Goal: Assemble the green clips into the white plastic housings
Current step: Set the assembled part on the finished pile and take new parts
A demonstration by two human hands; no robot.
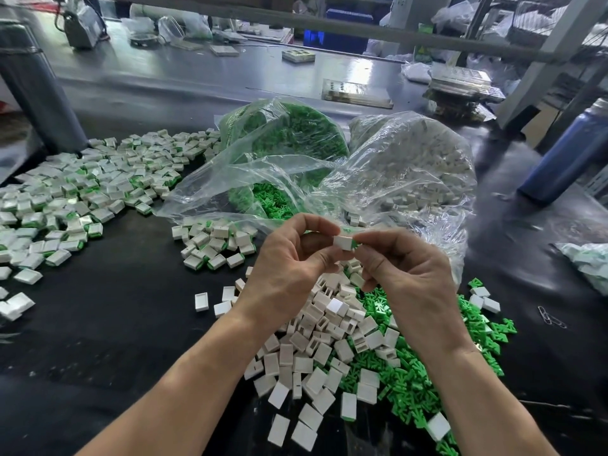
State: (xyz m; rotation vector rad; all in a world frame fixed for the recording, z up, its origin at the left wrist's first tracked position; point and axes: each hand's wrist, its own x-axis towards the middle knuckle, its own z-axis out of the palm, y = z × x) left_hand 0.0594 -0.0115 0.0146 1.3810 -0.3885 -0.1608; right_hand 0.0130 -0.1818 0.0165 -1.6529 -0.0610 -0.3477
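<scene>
Both hands meet over the loose parts, pinching one white housing with a green clip at its end.

The left hand (289,258) pinches the white housing (342,242) between thumb and forefinger; the right hand (408,274) pinches the green clip (353,246) at the housing's 3 o'clock end, touching it. Directly below the hands, toward 6 o'clock, a heap of empty white housings (316,350) lies on the dark counter (115,324), with loose green clips (411,383) just beside it at 4 o'clock. Assembled pieces (82,192) spread out at 9 to 10 o'clock. At 12 o'clock a clear bag of green clips (289,133) lies open, and a clear bag of white housings (411,166) sits at 1 o'clock. A blue bottle (566,153) stands at 2 o'clock.
</scene>
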